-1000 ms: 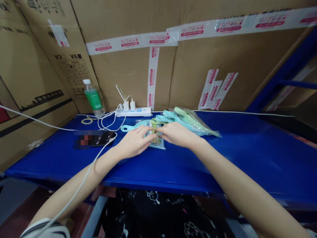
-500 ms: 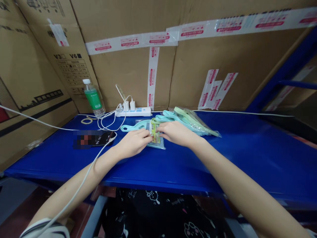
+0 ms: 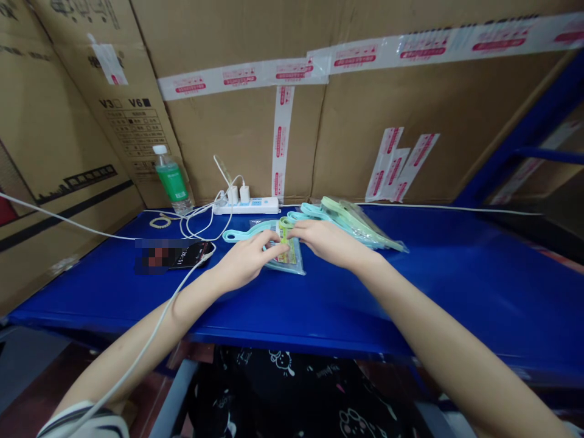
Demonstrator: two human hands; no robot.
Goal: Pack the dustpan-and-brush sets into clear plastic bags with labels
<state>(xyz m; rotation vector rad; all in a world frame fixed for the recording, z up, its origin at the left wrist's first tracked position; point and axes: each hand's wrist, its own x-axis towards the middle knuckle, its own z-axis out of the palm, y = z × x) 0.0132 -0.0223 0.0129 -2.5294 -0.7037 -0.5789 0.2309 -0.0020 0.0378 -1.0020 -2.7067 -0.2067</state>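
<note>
Blue worktop (image 3: 438, 298) before cardboard (image 3: 228, 134): a bagged turquoise-handled tool (image 3: 297, 261) lies flat, partly beneath the left grip (image 3: 243, 260), thumb and forefinger parted, and beside the right grip (image 3: 325, 241), its fingers bunched; whether these pinch anything cannot be told

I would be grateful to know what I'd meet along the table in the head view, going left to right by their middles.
Phone, left hand, yellow label, right hand, pale green package.

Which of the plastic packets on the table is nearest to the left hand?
The leftmost packet, with a yellow label showing and a light-blue handle pointing left. The left hand is over it; the other packets lie piled to its right.
</note>
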